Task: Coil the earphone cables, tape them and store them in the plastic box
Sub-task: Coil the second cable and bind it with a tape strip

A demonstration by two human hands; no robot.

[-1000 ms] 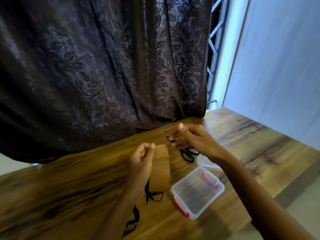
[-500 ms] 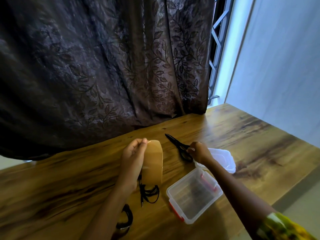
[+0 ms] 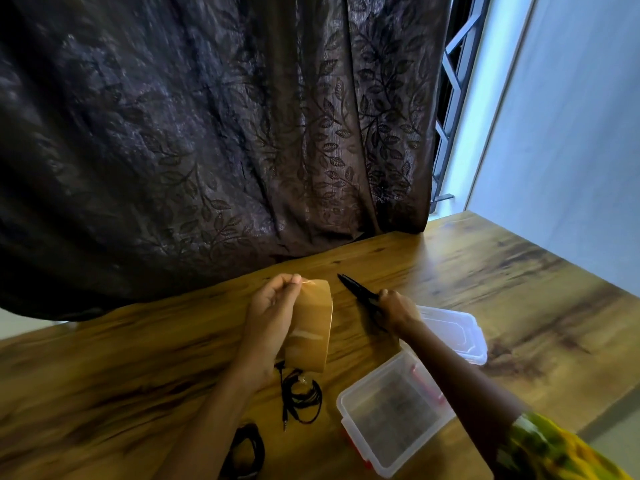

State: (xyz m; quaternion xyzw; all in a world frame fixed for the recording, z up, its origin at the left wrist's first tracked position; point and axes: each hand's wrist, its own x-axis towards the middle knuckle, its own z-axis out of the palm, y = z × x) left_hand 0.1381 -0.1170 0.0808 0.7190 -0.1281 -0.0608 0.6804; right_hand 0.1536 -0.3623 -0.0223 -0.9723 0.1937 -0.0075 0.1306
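- My left hand (image 3: 270,317) fingertips (image 3: 294,279) pinch the free end of the tape roll (image 3: 310,327) at its 12 o'clock. The rest of the hand wraps the roll's 9 o'clock side.
- My right hand (image 3: 394,308) is curled round the handles of the scissors (image 3: 360,292), at 2 o'clock from the roll. The blades look closed, tips pointing to 10 o'clock.
- Coiled earphone cable (image 3: 301,396) lies on the table (image 3: 138,375) at 6 o'clock, just below the roll, with its jack trailing off at 7. I can't tell whether it's taped yet.
- Second coil (image 3: 246,448) sits at 7 o'clock from the first, part cut off by the frame edge.
- Plastic box (image 3: 394,410) is open at 3 o'clock of the coil. Its lid (image 3: 453,332) lies at 1 o'clock of the box.
- Handling, my guess: the cable is light, limp and springy, so the loops will spill if I lift one strand. Pinch across the whole bundle where the tape goes.
- The tape is thin and sticky, so keep it taut or it will fold onto itself.
- The box is light and rigid and will likely slide on the wood.
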